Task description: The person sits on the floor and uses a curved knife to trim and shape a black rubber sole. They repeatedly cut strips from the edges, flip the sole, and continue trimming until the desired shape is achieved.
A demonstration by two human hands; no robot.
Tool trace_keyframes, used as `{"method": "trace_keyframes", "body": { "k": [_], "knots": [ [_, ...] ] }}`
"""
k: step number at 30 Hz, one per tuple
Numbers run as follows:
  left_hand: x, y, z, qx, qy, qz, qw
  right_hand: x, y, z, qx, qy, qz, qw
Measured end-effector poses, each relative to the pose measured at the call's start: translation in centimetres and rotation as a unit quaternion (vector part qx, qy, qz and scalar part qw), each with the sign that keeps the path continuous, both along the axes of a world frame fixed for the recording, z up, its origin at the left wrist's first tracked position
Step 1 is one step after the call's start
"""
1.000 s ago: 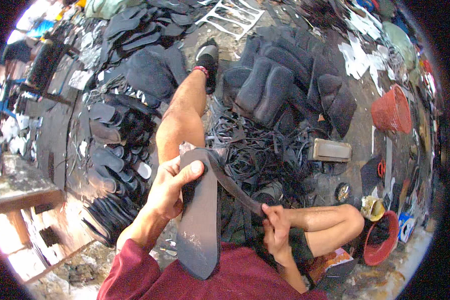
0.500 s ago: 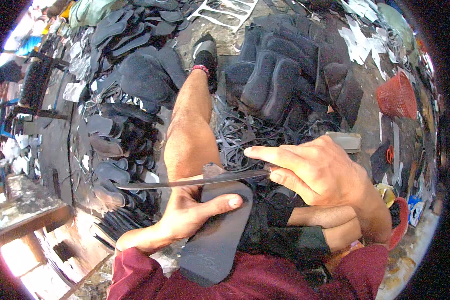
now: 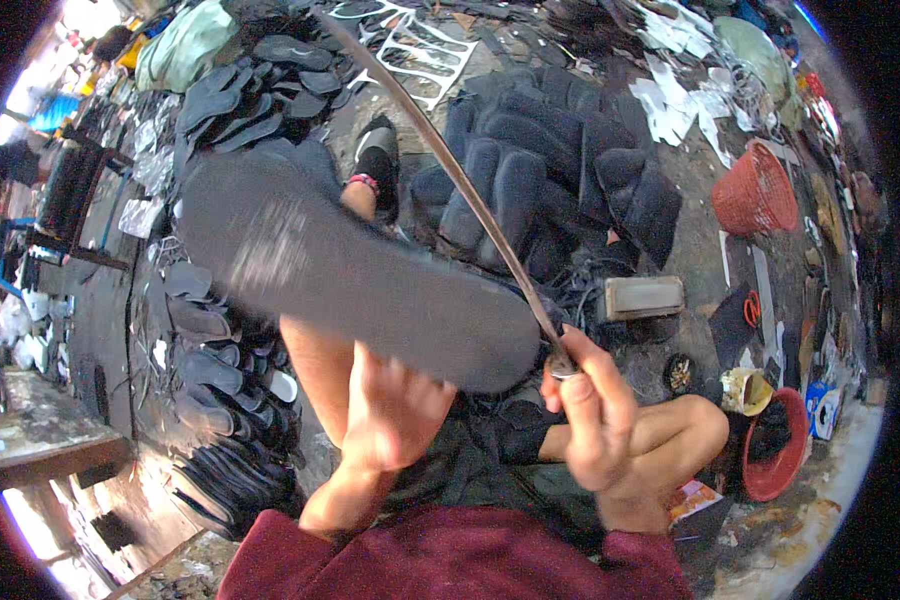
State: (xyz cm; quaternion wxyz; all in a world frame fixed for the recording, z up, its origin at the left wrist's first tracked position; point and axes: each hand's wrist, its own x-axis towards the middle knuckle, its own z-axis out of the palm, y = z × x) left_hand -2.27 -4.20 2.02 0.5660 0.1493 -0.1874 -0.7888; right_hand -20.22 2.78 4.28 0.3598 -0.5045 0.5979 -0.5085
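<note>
A dark grey shoe sole [image 3: 370,275] stretches across the middle, tilted and slightly blurred. Below its lower edge is my left hand [image 3: 395,415], palm showing and fingers smeared by motion. The fingertips meet or pass behind the sole's edge, so I cannot tell whether they grip it. My right hand [image 3: 598,415] is closed round the lower end of a long, narrow-bladed knife [image 3: 457,175]. Its blade points up and to the left, passing beyond the sole's right part. The knife's handle is mostly hidden in my fingers.
Piles of dark soles [image 3: 215,375] lie at left, with larger dark padded pieces [image 3: 500,170] ahead. A pale block [image 3: 643,298] sits right of centre. Farther right are a red basket [image 3: 755,190] and a red tub [image 3: 778,450]. A wooden bench [image 3: 60,450] stands at left.
The sole has risen from my lap and swung crosswise, nearer the camera. My left thumb no longer presses on its face. The knife has turned from level to steeply upright, and my right hand has lowered.
</note>
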Motion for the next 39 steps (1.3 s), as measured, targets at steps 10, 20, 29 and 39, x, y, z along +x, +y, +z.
{"method": "trace_keyframes", "body": {
  "k": [10, 20, 29, 39],
  "knots": [
    [-3.7, -0.2, -0.7, 0.226, -0.222, 0.005, 0.948, 0.7, 13.9, -10.5, -0.03, 0.222, -0.143, 0.964],
    [-0.8, 2.8, -4.4, 0.271, -0.331, 0.037, 0.903, -0.3, 8.0, -7.6, 0.06, 0.137, 0.042, 0.988],
    [-0.7, 2.3, -2.5, 0.239, -0.303, -0.011, 0.923, 7.3, -2.6, -12.3, -0.036, 0.187, -0.119, 0.975],
    [3.2, 4.1, -3.4, 0.195, -0.2, -0.166, 0.946, 0.9, -3.5, -12.5, 0.036, -0.24, -0.218, 0.945]
  ]
}}
